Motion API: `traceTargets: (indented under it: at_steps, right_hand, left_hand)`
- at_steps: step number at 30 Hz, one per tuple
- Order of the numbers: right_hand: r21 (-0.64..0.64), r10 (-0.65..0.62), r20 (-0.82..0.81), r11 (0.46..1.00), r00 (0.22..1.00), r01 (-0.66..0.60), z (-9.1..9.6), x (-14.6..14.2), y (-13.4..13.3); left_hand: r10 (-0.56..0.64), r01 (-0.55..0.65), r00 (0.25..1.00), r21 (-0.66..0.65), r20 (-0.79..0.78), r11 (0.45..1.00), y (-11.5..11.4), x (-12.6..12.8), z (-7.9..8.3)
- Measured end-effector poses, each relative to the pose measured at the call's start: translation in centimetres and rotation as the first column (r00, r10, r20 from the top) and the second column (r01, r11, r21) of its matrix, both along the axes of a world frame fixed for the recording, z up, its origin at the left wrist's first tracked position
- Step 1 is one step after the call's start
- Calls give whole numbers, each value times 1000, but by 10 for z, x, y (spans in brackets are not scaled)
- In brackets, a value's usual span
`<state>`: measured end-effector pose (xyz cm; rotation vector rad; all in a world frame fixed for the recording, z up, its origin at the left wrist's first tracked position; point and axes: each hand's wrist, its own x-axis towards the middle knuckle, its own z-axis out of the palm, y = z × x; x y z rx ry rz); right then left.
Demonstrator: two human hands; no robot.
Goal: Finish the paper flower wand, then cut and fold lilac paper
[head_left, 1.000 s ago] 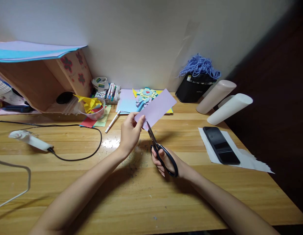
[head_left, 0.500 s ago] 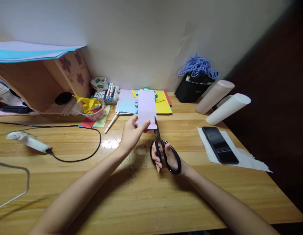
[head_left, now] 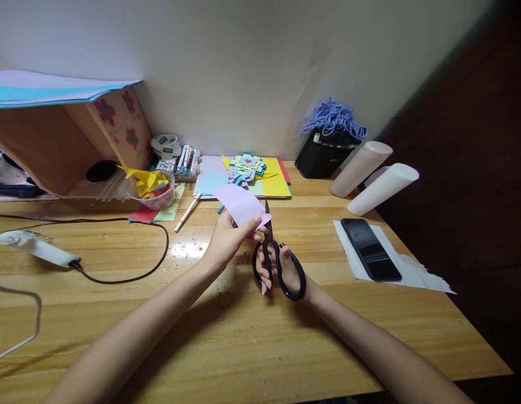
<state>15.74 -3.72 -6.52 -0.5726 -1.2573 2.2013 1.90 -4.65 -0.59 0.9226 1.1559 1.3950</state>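
My left hand [head_left: 226, 238] pinches a lilac strip of paper [head_left: 239, 205] at its near end, above the wooden desk [head_left: 243, 336]. The strip leans away to the left. My right hand [head_left: 283, 269] grips black-handled scissors [head_left: 273, 255], fingers through the loops, blades pointing up at the paper's near right corner. The blade tips meet the paper's edge beside my left thumb.
At the back lie coloured paper sheets with a layered paper flower [head_left: 245, 165], a marker set [head_left: 180, 160], a loose pen [head_left: 185, 213] and a bowl of scraps [head_left: 151, 188]. A glue gun [head_left: 33, 249] with its cable is left. A phone [head_left: 369, 249] on white paper is right.
The paper strip turned from pointing right, through upright, to leaning left. The scissors swung upright and moved to its near corner. The view shifted slightly.
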Motion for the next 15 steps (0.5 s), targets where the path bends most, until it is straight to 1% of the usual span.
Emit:
traceTargets:
  at_steps: [3, 5, 11, 15]
  right_hand:
    - [14, -33, 14, 999, 999, 33, 0, 0, -2]
    - [1, -42, 10, 999, 999, 42, -1, -1, -4]
    - [-92, -33, -16, 995, 999, 31, -7, -3, -4]
    - [-130, -58, 6, 990, 998, 58, -8, -2, -3]
  left_hand:
    - [-3, 3, 1000, 3, 6, 1000, 0, 1, -2]
    - [-3, 3, 1000, 4, 10, 1000, -1, 2, -3]
    - [26, -26, 1000, -7, 13, 1000, -3, 6, -4]
    - [19, -19, 1000, 11, 23, 1000, -2, 5, -3]
